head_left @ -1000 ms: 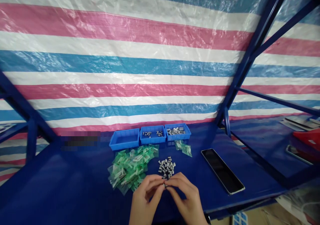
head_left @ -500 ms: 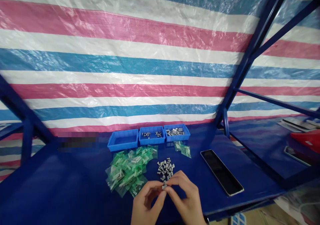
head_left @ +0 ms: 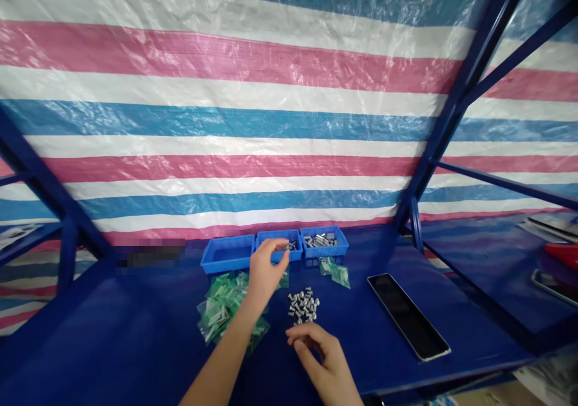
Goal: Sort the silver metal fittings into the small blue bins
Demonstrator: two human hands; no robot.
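Silvery screws [head_left: 303, 305] lie in a loose pile before us, pointing every way, with no shared long axis. They rest on our blue table [head_left: 135, 334]; from them, striped sheeting [head_left: 226, 171] hangs at twelve o'clock, bags [head_left: 226, 303] lie at nine, a phone [head_left: 409, 315] at three. Our left hand [head_left: 266, 267], at eleven, curls over the middle bin [head_left: 295, 255]; our right hand [head_left: 323, 352], half-curled, sits just beside the pile at five. We cannot tell whether either grips anything.

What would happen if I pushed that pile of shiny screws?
The metal screws would probably scatter, since they lie loose in a heap. Single ones might roll in little curves, as their heads look wider than their shanks. They'd likely feel hard and stiff, being shiny metal.
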